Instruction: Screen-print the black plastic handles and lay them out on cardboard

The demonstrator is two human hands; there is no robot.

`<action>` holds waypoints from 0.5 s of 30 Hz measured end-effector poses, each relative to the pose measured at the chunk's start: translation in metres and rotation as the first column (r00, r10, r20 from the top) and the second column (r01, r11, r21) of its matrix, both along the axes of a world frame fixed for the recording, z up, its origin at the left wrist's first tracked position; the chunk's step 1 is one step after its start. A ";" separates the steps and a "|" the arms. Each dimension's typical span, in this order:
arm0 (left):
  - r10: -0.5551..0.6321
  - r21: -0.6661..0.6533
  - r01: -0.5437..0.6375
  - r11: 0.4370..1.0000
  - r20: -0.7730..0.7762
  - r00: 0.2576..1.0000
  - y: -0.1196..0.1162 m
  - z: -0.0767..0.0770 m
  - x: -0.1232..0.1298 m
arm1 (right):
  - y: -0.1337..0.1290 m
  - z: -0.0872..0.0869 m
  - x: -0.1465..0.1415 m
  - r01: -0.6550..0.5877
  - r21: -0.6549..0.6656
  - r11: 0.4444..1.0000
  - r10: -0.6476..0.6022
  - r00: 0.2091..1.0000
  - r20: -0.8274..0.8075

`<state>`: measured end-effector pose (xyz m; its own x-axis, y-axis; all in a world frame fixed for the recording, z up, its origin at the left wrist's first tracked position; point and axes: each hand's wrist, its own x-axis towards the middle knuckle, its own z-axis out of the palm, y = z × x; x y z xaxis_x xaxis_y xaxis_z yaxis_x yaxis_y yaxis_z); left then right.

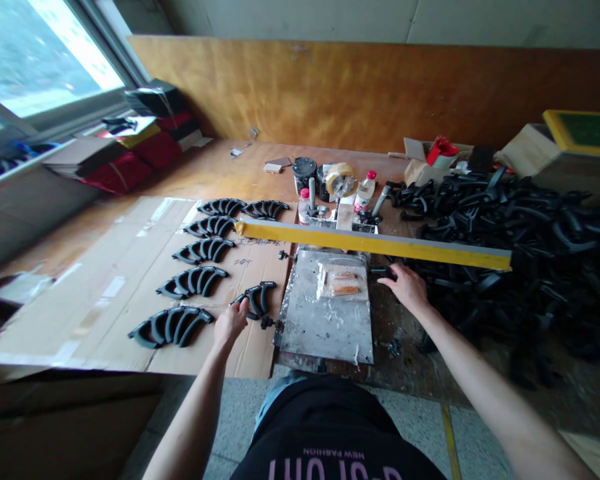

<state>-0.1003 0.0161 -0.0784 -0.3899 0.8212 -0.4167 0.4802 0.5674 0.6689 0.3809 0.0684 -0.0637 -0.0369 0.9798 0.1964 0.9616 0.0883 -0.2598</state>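
My left hand point(231, 323) is over the cardboard, fingers closed at the near end of a short row of black curved plastic handles point(259, 300). It seems to pinch the leftmost handle, whose end is partly hidden by the fingers. My right hand point(406, 287) is closed around a black plastic handle point(381, 272) just right of the metal plate; most of that piece is covered by the hand. On the plate point(325, 333) lies a taped pad with orange-brown blocks point(345, 289). Several fanned rows of like handles point(193, 281) rest on the cardboard point(105, 293).
A yellow-and-grey bar point(375, 241) spans the fixture above the plate. A large heap of black handles point(500, 227) covers the right side. Behind stand a tape roll point(341, 180), a bottle point(365, 191) and a black tub point(305, 175). Black knobs point(267, 323) jut from the plate's left edge.
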 end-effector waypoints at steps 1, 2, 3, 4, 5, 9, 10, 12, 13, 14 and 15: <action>-0.002 0.035 0.002 0.999 0.014 1.000 0.006 0.010 0.008 | 0.000 0.002 -0.018 -0.081 0.063 0.995 0.085 0.994 -0.065; -0.012 0.093 0.007 0.996 0.055 0.998 0.013 0.021 0.018 | 0.001 0.003 -0.036 -0.162 0.123 0.979 0.176 0.977 -0.118; -0.027 0.169 0.007 0.986 0.116 0.993 0.021 0.035 0.031 | 0.001 0.001 -0.055 -0.242 0.169 0.955 0.269 0.951 -0.155; -0.053 0.263 -0.002 0.965 0.201 0.978 0.029 0.051 0.045 | 0.002 -0.002 -0.072 -0.306 0.198 0.931 0.342 0.923 -0.179; -0.090 0.360 -0.021 0.933 0.289 0.953 0.036 0.069 0.060 | 0.003 -0.006 -0.087 -0.353 0.210 0.912 0.392 0.900 -0.189; -0.269 0.632 -0.148 0.761 0.514 0.814 0.057 0.134 0.112 | -0.001 -0.019 -0.124 -0.413 0.193 0.890 0.438 0.892 -0.110; -0.303 0.659 -0.167 0.733 0.537 0.787 0.059 0.146 0.121 | -0.004 -0.020 -0.129 -0.396 0.185 0.899 0.416 0.906 -0.078; -0.345 0.681 -0.167 0.713 0.549 0.761 0.061 0.160 0.131 | -0.009 -0.016 -0.131 -0.360 0.161 0.919 0.368 0.930 -0.023; -0.354 0.682 -0.155 0.714 0.544 0.761 0.060 0.162 0.133 | -0.011 -0.012 -0.128 -0.344 0.143 0.928 0.349 0.937 -0.008; -0.357 0.684 -0.142 0.715 0.533 0.767 0.057 0.163 0.133 | -0.012 -0.008 -0.122 -0.333 0.118 0.935 0.336 0.942 -0.003; -0.356 0.686 -0.128 0.716 0.516 0.779 0.053 0.161 0.131 | -0.011 -0.003 -0.113 -0.333 0.085 0.939 0.335 0.942 -0.007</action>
